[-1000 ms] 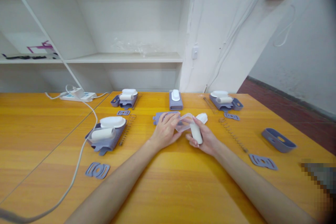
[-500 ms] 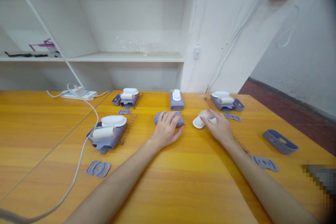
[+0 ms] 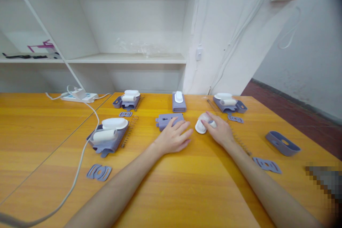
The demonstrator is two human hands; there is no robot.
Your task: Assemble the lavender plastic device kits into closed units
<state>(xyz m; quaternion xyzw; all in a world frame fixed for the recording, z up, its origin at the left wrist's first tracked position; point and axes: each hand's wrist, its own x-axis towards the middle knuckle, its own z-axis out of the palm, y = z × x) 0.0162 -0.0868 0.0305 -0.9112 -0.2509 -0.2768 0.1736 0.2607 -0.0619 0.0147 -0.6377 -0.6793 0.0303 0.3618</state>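
The clear piece (image 3: 204, 116) and the white roller (image 3: 212, 124) were at the right hand (image 3: 220, 130), nearer the far edge of the desk (image 3: 171, 192) than the near one, with the white oval part (image 3: 200, 128) just beside them. That hand seemed to be grasping the clear piece and roller, though blur hid the exact contact. An uneven release could have let the roller, being round, run off. The left hand (image 3: 175, 135) held nothing in its loosely spread fingers, over the near side of the purple case (image 3: 165, 117); whether it touched, I could not tell. A careless sweep might have skewed the case. Farther out, the right forearm (image 3: 256, 169) partly hid a spring (image 3: 242, 146) and could have snagged it. Toward the desk's right edge, a knock might have toppled the purple band (image 3: 283, 144).
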